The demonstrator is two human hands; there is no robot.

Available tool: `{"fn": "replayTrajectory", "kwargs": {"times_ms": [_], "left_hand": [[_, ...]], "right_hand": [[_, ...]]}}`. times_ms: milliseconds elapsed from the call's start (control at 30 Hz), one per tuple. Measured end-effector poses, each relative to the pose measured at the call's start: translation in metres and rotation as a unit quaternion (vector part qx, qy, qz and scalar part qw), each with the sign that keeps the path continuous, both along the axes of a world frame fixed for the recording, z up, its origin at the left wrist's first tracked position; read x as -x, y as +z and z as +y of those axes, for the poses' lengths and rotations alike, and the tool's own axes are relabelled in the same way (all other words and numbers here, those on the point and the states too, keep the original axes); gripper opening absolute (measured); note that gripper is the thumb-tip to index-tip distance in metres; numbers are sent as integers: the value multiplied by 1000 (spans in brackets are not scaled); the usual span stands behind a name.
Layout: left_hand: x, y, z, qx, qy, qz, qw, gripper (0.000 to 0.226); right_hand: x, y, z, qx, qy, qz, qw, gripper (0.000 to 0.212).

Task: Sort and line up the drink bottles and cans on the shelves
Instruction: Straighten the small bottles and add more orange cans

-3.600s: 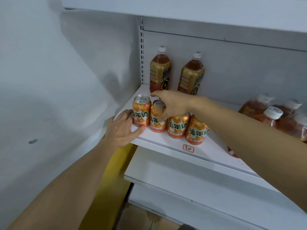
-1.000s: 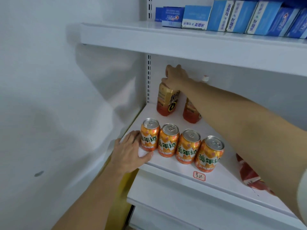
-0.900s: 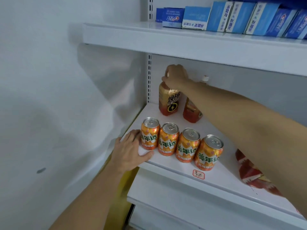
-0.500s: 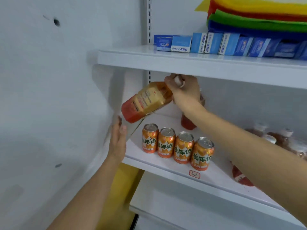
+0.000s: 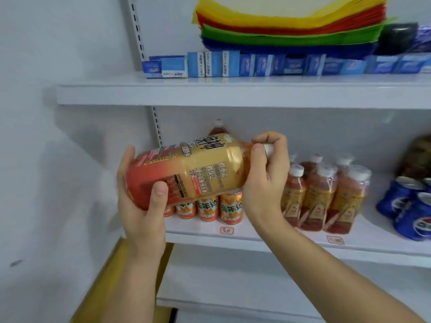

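Golden-labelled and orange at its base, a large plastic drink bottle [image 5: 186,173] lay almost level in front of the middle shelf [image 5: 256,238], held off it by both hands, its base to the left and its white cap to the right. At that base the left hand [image 5: 140,201] cupped the bottle from below, fingers curled behind it and the thumb pressed across the front of the label. Behind the bottle, near the shelf's rear left corner, a second tea bottle with a white cap [image 5: 218,128] stood upright, mostly hidden. Under the held bottle a row of orange cans with green lettering [image 5: 207,207] stood side by side along the front edge of the shelf, just behind a small red-bordered price tag [image 5: 226,230]. The right hand [image 5: 268,178] gripped the bottle's neck, its fingers wrapped over the cap and the thumb lying along the shoulder. Just right of that wrist a cluster of small reddish-orange bottles with white caps [image 5: 324,197] stood together. Blue cans [image 5: 408,206] lay crowded toward the right end of the shelf, blurred. On the upper shelf [image 5: 210,94] blue boxes [image 5: 233,64] ran in a row beneath stacked coloured sheets [image 5: 291,26].
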State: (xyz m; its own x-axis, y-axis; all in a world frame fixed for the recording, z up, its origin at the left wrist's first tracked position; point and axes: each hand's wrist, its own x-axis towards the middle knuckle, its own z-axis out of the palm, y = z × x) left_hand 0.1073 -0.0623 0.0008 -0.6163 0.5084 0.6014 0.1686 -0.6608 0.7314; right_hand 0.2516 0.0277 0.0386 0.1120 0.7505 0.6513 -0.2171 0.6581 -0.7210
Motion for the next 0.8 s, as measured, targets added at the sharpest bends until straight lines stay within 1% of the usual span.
{"fn": "replayTrajectory", "kwargs": {"times_ms": [133,267,300,400,467,567,667,733,800], "left_hand": [[-51,15,18,-18,-69,82,994,102],[-117,14,36,0,-145,110,983,122],[-136,13,39,0,-157,121,980,120],[-207,5,49,-35,-190,131,972,97],[-263,-8,55,-41,-228,98,968,91],[-360,-26,64,-17,-310,6,951,89],[-464,-28,60,43,-388,-82,917,85],[-526,-25,60,98,-429,-123,889,96],[-581,-24,68,151,-476,-174,849,107]], "right_hand": [[-69,11,-2,-39,-77,27,996,14],[-147,25,0,-63,-145,51,986,15],[-169,28,0,-71,-161,58,983,14],[-244,34,-4,-85,-180,59,978,15],[-303,36,-12,-86,-206,29,974,15],[-397,41,-33,-80,-257,-28,963,11],[-491,49,-53,-49,-287,-78,953,8],[-551,55,-63,-8,-272,-87,958,14],[-606,60,-67,33,-245,-99,964,17]]}}
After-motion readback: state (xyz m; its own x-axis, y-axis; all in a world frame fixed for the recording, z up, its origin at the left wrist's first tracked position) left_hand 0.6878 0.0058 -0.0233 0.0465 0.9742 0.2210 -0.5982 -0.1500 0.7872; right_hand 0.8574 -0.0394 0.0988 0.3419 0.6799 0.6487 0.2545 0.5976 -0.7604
